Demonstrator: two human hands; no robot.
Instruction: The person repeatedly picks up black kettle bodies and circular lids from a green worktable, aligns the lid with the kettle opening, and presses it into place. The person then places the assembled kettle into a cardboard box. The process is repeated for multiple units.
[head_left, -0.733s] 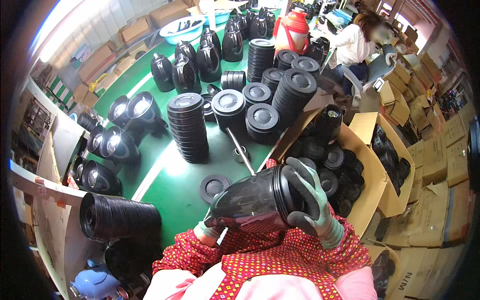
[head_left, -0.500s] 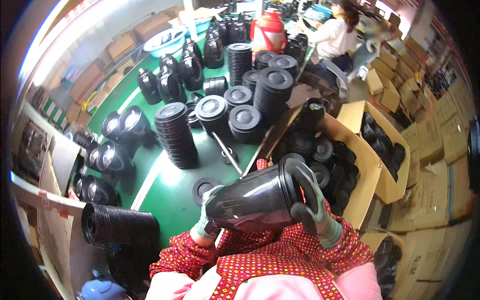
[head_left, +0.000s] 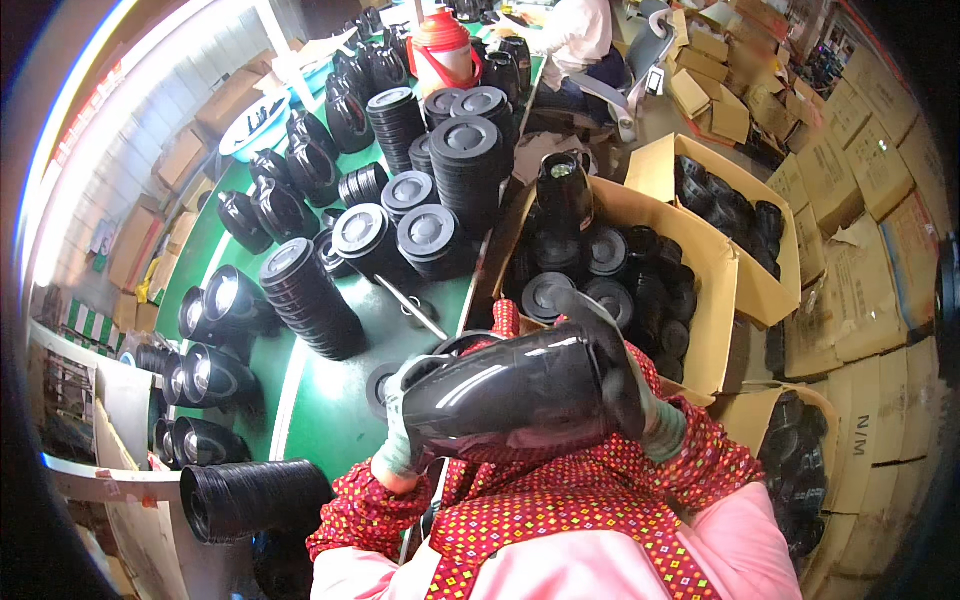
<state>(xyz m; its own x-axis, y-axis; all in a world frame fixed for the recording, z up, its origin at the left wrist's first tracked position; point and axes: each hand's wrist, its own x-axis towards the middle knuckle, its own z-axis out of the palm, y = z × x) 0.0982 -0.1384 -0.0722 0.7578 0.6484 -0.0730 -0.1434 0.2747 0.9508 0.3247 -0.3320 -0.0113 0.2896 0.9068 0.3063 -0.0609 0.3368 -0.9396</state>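
A glossy black jug-like body lies sideways in front of my chest, held between both hands. My left hand, in a pale green glove, is closed round its left end. Dark patches cover the fingers of my right hand, which is wrapped round the right end. Along the upper left of the body a curved, handle-like black piece shows. Just beyond my left hand, a flat black disc lies on the green table, partly hidden.
Stacked black lids and upright black jugs stand on the table, with a red-topped flask farther back. At right, an open carton holds black parts. A tilted black stack is at lower left. A person sits beyond.
My view has swung right, so the table's contents appear farther left. The black body has turned in my hands; its ridged right end is now mostly covered, and a curved piece shows at upper left.
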